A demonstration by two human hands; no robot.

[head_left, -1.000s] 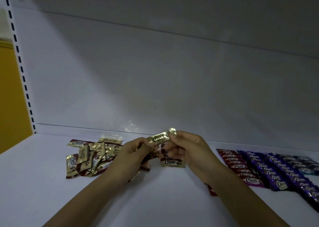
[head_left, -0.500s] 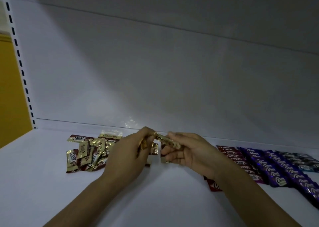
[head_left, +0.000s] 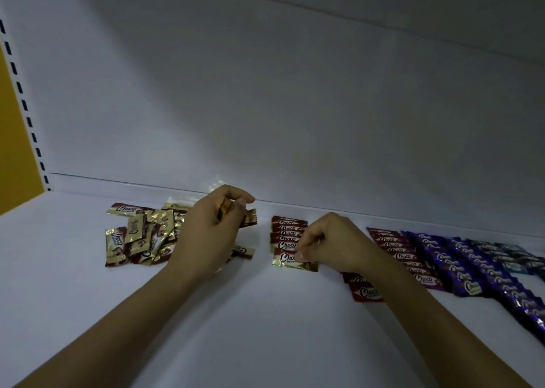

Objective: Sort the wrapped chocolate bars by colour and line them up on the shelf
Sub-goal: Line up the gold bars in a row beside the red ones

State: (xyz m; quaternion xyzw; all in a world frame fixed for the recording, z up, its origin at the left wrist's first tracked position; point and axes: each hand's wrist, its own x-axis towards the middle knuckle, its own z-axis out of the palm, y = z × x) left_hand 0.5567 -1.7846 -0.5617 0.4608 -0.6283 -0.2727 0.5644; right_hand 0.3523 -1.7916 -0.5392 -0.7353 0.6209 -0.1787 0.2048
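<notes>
A loose heap of gold-and-brown chocolate bars (head_left: 138, 235) lies on the white shelf (head_left: 265, 322) at the left. My left hand (head_left: 212, 234) hovers over the heap's right side, closed on gold bars (head_left: 224, 210). A short overlapped row of gold-and-brown bars (head_left: 287, 234) runs back from the middle. My right hand (head_left: 330, 243) pinches the front bar of that row (head_left: 290, 260) against the shelf. Right of it lie a red row (head_left: 404, 255), a purple row (head_left: 460, 263) and a dark teal row (head_left: 513, 257).
Two red bars (head_left: 364, 290) lie apart from the rows, partly under my right forearm. The shelf's back wall (head_left: 295, 122) rises just behind the bars. A slotted upright (head_left: 26, 116) and a yellow panel (head_left: 14, 151) close off the left side.
Both hands held one gold bar between them in the air. They have since parted: my right hand carried the bar down to the front of the middle row, my left stayed over the heap.
</notes>
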